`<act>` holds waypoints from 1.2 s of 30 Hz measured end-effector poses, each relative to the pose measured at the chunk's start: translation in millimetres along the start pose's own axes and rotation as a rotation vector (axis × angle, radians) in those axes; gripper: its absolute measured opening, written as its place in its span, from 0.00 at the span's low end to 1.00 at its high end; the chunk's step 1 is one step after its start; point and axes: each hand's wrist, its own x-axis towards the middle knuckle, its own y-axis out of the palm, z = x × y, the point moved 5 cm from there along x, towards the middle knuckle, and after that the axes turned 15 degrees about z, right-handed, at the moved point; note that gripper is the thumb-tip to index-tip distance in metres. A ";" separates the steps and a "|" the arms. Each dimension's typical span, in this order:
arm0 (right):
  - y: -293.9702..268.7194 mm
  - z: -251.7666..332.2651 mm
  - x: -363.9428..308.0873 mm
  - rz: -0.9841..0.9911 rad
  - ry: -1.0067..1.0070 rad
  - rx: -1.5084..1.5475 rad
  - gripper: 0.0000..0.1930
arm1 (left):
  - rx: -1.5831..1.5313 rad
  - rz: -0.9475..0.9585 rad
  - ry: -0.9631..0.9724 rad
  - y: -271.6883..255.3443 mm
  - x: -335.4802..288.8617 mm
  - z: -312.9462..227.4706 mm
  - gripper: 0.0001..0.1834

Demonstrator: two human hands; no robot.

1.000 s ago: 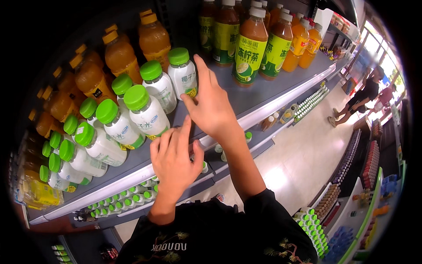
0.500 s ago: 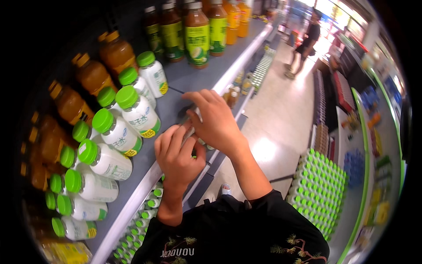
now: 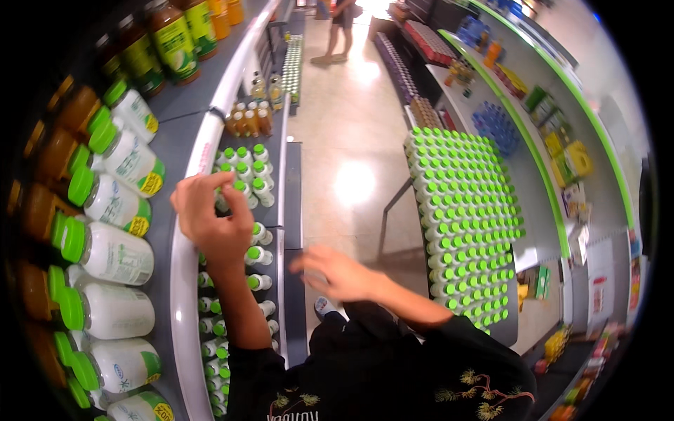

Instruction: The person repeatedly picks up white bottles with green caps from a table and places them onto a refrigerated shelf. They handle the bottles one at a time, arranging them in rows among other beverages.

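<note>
My left hand point(image 3: 214, 221) is at the white front edge point(image 3: 184, 309) of the shelf, its fingers curled over toward the rail and its thumb bent. What those fingers hold, if anything, is hidden. My right hand point(image 3: 338, 274) hovers above the aisle, apart from the shelf, with fingers loosely stretched out and nothing in them. White bottles with green caps point(image 3: 119, 252) stand in rows on the shelf left of my left hand. On the level below are more green-capped bottles point(image 3: 243, 168), partly covered by my left hand and forearm.
Brown bottles point(image 3: 56, 147) stand behind the white ones, and green-labelled tea bottles point(image 3: 172, 42) farther along. Right of the aisle, a table bears a large block of green-capped bottles point(image 3: 463, 217). A person point(image 3: 340, 31) stands far down the aisle. Green-edged shelves point(image 3: 530, 91) line the right side.
My hands were together at the shelf edge; now the right has drawn away over the aisle while the left stays at the rail. The view has turned to the right.
</note>
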 end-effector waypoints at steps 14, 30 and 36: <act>260.9 29.3 -417.7 0.044 1.020 0.139 0.28 | -0.343 0.086 -0.232 48.3 -40.5 39.3 0.10; 522.7 191.9 -742.0 -0.776 1.469 0.518 0.28 | -0.860 1.902 0.234 195.3 -618.3 -494.5 0.17; 544.3 135.6 -757.7 -0.970 1.271 0.654 0.35 | -0.755 1.790 0.523 218.1 -619.2 -561.1 0.29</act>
